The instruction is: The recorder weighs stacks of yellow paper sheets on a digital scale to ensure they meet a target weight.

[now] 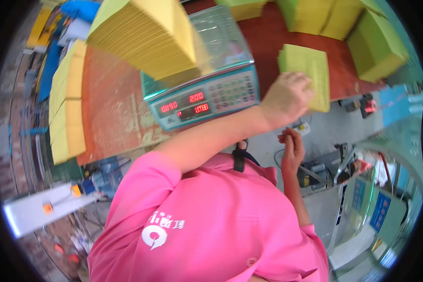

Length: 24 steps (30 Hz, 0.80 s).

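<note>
My left hand [289, 97] reaches across to the right, its fingers bent over a short stack of yellow paper [318, 77] at the red table's edge. Motion blurs this grip somewhat. Lower down, near my body, my right hand [293, 149] hangs below the stack with loosely curled fingers and nothing visible in it. Left of my left hand is a teal counting scale [202, 104] with lit red digits. A tall block of yellow paper [148, 40] rises over the left part of its clear-covered pan.
Yellow paper bundles [68, 105] line the left edge of the red table [110, 105]. More yellow-green paper blocks [378, 49] stand along the far right. Beyond the near right edge are the grey floor and a metal machine [322, 171]. A white panel [49, 209] lies at lower left.
</note>
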Each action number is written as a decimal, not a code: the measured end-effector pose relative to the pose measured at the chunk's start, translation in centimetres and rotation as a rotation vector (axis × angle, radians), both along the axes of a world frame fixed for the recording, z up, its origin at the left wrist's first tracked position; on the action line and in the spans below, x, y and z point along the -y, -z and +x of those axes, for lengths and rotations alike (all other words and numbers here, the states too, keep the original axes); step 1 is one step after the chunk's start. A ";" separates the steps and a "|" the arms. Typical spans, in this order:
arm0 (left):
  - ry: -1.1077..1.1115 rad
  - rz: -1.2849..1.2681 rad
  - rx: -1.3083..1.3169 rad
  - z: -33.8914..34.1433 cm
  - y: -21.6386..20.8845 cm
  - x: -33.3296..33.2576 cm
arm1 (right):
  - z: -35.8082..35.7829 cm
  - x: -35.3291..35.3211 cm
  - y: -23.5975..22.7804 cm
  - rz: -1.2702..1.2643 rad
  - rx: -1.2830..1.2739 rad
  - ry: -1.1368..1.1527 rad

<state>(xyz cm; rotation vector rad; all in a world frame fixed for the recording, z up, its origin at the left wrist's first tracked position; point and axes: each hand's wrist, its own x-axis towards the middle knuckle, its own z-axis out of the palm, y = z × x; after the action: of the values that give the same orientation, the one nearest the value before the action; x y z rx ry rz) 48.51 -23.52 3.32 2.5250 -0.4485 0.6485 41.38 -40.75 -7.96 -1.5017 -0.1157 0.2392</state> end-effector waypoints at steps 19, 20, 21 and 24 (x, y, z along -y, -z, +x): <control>0.019 0.012 0.033 -0.5 0.7 0.4 | -1.6 -1.8 0.2 0.022 -0.059 -0.126; -0.013 0.030 0.101 -0.5 0.7 0.4 | -1.6 -1.7 0.0 0.005 -0.052 -0.105; -0.044 0.051 0.172 -0.3 0.5 0.5 | -1.3 -1.5 -0.4 -0.009 -0.044 -0.083; -0.058 0.010 0.267 -0.4 -0.3 0.5 | -0.2 -1.2 -2.8 0.035 -0.067 0.051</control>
<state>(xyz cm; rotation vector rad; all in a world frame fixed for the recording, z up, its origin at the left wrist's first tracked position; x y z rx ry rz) 48.07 -24.01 3.61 2.4776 -0.4725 1.0147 41.22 -39.53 -5.18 -1.4582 -0.0283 0.2450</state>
